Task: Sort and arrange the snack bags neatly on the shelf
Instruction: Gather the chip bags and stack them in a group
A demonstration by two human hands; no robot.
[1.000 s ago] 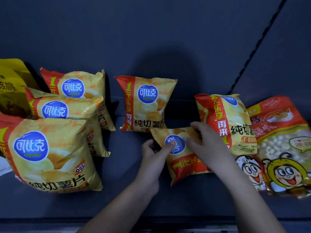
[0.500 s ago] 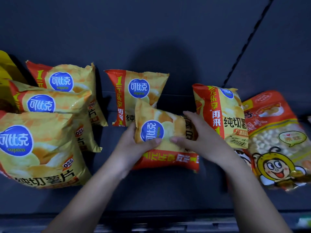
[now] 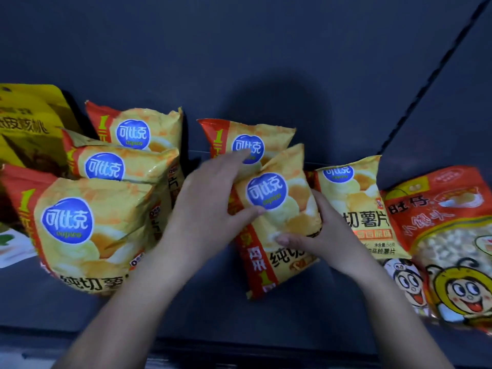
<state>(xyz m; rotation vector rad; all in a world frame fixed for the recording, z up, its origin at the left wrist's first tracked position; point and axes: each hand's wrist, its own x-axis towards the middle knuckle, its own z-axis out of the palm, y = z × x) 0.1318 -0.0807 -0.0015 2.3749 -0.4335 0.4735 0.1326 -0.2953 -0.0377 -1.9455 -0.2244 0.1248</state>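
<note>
You've swung the chip bag [image 3: 277, 211] from sideways to nearly upright; your left hand [image 3: 207, 209] and right hand [image 3: 330, 235] each clamp a side, holding it just before the standing bag [image 3: 247, 137] on the shelf [image 3: 266, 315], so lining up comes next

Six yellow chip bags carry the blue round logo: three in the left cluster [image 3: 80, 227], plus a back centre bag [image 3: 247, 139], a front centre bag [image 3: 277, 225] and a right bag [image 3: 356, 206]. There is one dark yellow pouch [image 3: 24, 123] at far left, one white-and-green packet [image 3: 8, 243] showing only a corner, and one red-topped cartoon bag [image 3: 452, 235] at far right — whether the cartoon face beside it is a second bag cannot be told. Two hands show — a left hand [image 3: 202, 209] and a right hand [image 3: 327, 235].
</note>
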